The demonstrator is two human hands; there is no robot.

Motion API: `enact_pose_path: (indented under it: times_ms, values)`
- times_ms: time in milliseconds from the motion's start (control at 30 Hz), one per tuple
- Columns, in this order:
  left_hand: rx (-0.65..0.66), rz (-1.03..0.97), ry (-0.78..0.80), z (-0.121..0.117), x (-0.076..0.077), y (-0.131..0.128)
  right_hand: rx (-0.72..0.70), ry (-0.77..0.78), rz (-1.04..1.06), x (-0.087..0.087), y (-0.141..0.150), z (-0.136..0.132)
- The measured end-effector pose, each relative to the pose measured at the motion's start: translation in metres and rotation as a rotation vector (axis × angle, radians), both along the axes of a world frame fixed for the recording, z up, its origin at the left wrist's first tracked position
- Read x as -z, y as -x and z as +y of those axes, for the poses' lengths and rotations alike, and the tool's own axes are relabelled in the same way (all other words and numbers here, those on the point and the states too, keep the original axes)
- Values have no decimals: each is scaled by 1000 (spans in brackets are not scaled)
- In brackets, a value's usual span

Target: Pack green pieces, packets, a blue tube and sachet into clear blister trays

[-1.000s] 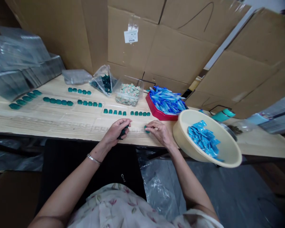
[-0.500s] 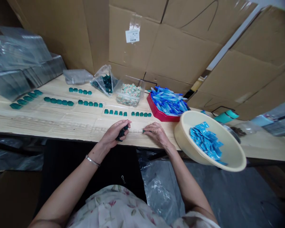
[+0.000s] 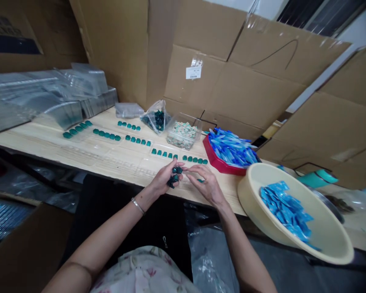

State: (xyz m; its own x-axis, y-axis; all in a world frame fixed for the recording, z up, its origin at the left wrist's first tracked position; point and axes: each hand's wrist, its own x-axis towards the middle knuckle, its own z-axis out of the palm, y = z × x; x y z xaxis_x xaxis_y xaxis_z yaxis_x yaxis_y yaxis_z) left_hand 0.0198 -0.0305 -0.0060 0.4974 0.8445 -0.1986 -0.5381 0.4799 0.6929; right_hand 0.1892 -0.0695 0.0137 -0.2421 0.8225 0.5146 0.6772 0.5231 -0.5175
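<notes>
My left hand is curled round a small cluster of dark teal plastic pieces at the near edge of the wooden table. My right hand is just to the right of it, fingers reaching to the pieces in the left hand, and one teal piece lies under its fingers on the table. Rows of teal pieces sit in clear blister trays along the table behind both hands.
A red tray of blue sticks, a clear tub of pale pieces and a bag of teal pieces stand behind. A cream bowl with blue packets overhangs the right edge. Stacked clear trays fill the left; cardboard walls the back.
The camera has swung left and up. My left hand has lifted slightly with the teal pieces showing at its fingertips, and my right hand has come in towards it.
</notes>
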Motion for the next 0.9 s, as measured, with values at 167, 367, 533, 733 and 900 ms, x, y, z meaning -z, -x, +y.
enact_pose_path:
  times_ms: [167, 367, 533, 733, 900]
  values:
    - [-20, 86, -88, -4, 0, -2, -38, 34, -9, -3, 28, 12]
    - [-14, 65, -175, -4, -1, 8, 5, 128, 253, 4, 25, 19]
    - [-108, 121, -203, -3, 1, 5, 20, 299, 424, 11, 27, 20]
    - [-89, 135, -311, 0, 3, 2, 105, 322, 598, 17, 33, 22]
    - [-175, 162, -313, 2, 4, 2, 122, 296, 716, 16, 33, 24]
